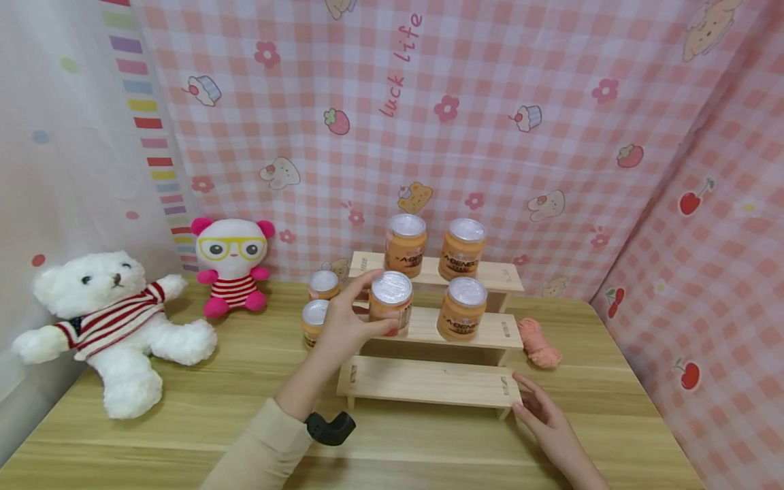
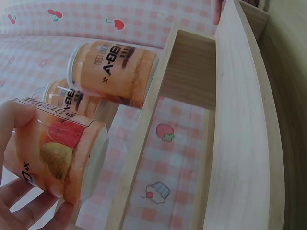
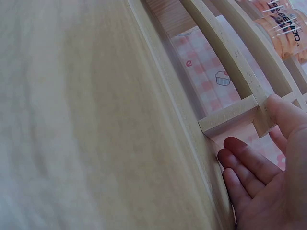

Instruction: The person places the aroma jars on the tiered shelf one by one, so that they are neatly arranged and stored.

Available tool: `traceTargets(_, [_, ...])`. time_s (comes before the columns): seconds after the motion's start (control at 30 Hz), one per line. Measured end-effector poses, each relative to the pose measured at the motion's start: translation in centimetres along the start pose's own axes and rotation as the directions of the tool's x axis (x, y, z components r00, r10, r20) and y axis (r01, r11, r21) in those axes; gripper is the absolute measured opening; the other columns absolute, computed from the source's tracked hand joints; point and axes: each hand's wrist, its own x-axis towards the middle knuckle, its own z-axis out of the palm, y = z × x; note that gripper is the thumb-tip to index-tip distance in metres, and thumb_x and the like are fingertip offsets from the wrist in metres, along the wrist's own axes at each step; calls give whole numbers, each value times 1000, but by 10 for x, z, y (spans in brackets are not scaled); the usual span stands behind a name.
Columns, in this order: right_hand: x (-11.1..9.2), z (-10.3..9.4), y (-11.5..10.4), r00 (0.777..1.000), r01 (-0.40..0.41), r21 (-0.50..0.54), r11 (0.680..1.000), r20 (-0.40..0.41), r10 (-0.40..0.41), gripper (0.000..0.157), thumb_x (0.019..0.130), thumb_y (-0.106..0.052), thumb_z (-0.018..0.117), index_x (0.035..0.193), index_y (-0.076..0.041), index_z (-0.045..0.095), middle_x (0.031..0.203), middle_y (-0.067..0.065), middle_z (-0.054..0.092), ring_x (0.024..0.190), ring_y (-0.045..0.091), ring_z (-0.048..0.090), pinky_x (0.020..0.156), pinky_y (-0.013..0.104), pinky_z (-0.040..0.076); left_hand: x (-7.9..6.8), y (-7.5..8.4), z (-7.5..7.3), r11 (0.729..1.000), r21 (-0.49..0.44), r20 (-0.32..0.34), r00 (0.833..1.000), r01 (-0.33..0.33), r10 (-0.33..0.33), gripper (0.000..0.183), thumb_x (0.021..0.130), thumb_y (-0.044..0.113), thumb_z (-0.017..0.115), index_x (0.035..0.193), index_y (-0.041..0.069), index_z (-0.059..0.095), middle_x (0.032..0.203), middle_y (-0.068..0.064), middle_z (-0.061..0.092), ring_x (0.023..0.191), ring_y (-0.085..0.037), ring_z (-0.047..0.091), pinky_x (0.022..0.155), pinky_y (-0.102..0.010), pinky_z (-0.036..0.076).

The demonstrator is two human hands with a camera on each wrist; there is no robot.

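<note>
Fingers of left hand (image 1: pixel 352 314): curved with the thumb round opposite sides of a held can (image 1: pixel 399 303), spaced only as far apart as its orange body.
Fingers of right hand (image 1: pixel 545 416): thumb and a fingertip against the right end of the wooden stand (image 1: pixel 429 376), at its lowest step; the others fairly straight, with a wide space between them and the thumb.
White bear (image 1: pixel 116 313): well to the left of the left fingers, leaning back on the table (image 1: pixel 245 395) in a striped top.
Pink-and-white doll (image 1: pixel 234 262): left of the left fingers and nearer to them than the bear, sitting in yellow-framed glasses.
Table cans: a farther can (image 1: pixel 323 289) and a nearer can (image 1: pixel 311 331), both just left of the left fingers.
Black piece (image 1: pixel 331 429): at the wrist, below the left fingers.
Can in hand: roughly upright within the left fingers, silver lid up, at the left part of the middle step; I cannot tell whether its base touches the board.
Top-step cans: beyond the left fingers, a left one (image 1: pixel 405 255) and a right one (image 1: pixel 463 257), apart.
Middle-step can (image 1: pixel 462 316): right of the left fingers, apart from the held can.
Peach yarn (image 1: pixel 539 344): just beyond the right fingers, beside the stand.
</note>
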Motion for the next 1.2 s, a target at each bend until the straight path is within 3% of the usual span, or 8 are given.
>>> traceTargets(0.17, [0,-1,1,1000,15,7,1000,8,-15,47,96,-4,56,140,1,41,112,11,62,99,5,59,80,19,49,3,-2,9,1000,8,3,1000,11,-11,77,69,11,87,137,17,52,114,-8,57,90,-27,59,72,-35,56])
traceTargets(0.43, [1,-1,1,999,31,10,999,15,-32,47,96,-3,56,140,2,41,111,12,62,98,6,60,80,18,49,8,-7,16,1000,-19,6,1000,15,-14,79,68,12,88,138,18,52,117,-9,56,92,-26,60,72,-34,56])
traceTargets(0.8, [0,-2,4,999,48,23,999,18,-48,47,96,-2,55,140,2,41,110,-9,62,99,5,59,80,18,49,12,-16,20,999,45,-11,1000,4,-4,76,69,12,87,136,16,52,116,-7,57,94,-21,60,70,-29,56])
traceTargets(0.97, [0,-2,5,999,42,21,999,16,-42,47,96,-2,55,140,1,41,111,-7,62,100,4,59,81,18,49,10,1,18,999,31,12,999,32,-33,75,71,8,85,138,13,50,118,-12,56,98,-26,59,74,-36,56])
traceTargets(1.07, [0,-1,4,999,33,15,999,12,-34,47,96,-3,55,140,1,41,112,-1,62,100,5,59,81,18,49,6,17,16,999,21,28,999,38,-39,74,73,3,83,139,6,48,119,-17,56,99,-31,59,76,-42,55])
traceTargets(1.2, [0,-1,4,1000,25,4,1000,7,-25,47,96,-4,56,140,1,42,113,7,61,99,5,59,80,19,49,3,25,14,999,0,48,998,45,-45,74,75,1,80,141,3,45,121,-19,55,100,-34,59,79,-45,54])
